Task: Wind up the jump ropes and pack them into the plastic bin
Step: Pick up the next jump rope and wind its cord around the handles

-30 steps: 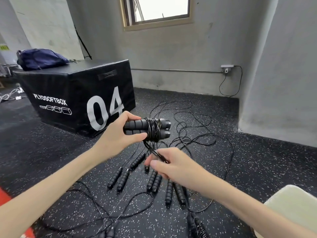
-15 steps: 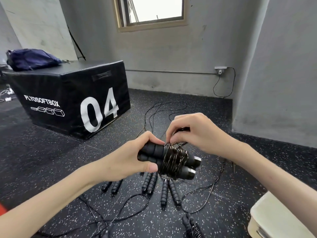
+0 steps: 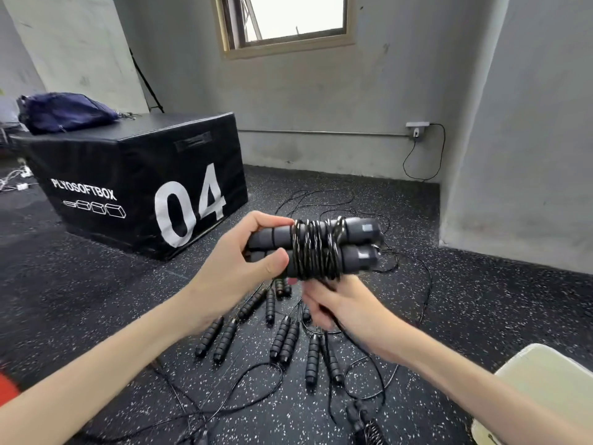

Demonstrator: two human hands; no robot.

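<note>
Black foam handles (image 3: 321, 248): paired, long axis level, pointing right, clamped in left hand (image 3: 237, 274) fingers.
Cord end: under bundle, right hand (image 3: 340, 308) blurred; grip unclear.
Bin (image 3: 545, 390): floor, lower right, nearer right hand.

Left arm: bare forearm enters from the lower left and rises toward centre frame.
Left hand (image 3: 239, 271): raised at mid-frame, fingers curled over the top and thumb pressed along the near side of the paired handles of the wound jump rope (image 3: 316, 248), gripping them.
Right arm: bare forearm enters from the lower right, angled up and inward.
Right hand (image 3: 340, 305): just below the bundle, back of hand toward the camera, motion-blurred; fingers curled beneath the coils, where a cord strand runs by them. Whether they pinch it cannot be told.
</note>
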